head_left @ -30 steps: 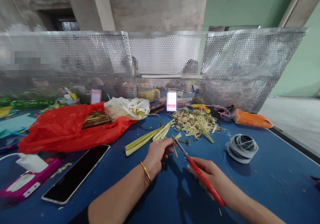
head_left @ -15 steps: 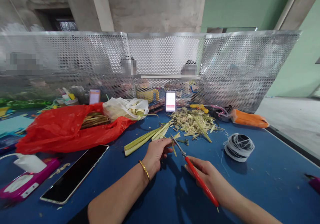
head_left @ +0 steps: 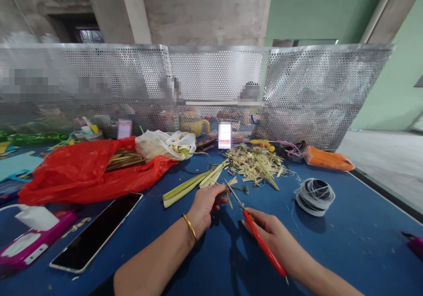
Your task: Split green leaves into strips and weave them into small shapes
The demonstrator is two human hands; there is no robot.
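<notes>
My left hand (head_left: pixel 205 204) is closed in a pinch on a small green leaf strip (head_left: pixel 228 199) just above the blue table (head_left: pixel 346 247). My right hand (head_left: pixel 271 234) grips red-handled scissors (head_left: pixel 259 236), and their blades (head_left: pixel 234 193) meet the strip beside my left fingertips. Several long pale-green leaf stalks (head_left: pixel 191 183) lie just beyond my left hand. Behind the blades sits a heap of cut leaf scraps (head_left: pixel 256 162).
A red plastic bag (head_left: pixel 82 172) with stalks and a white bag (head_left: pixel 167 144) lie at the left. A phone (head_left: pixel 97 230) and a pink case (head_left: pixel 31 243) are near the front left. A coil of string (head_left: pixel 314 191) and an orange object (head_left: pixel 327 159) sit right. A perforated metal screen (head_left: pixel 211 84) closes the back.
Both hands and the scissors have shifted slightly left and toward me; the view has tilted a little. The grips are unchanged.
</notes>
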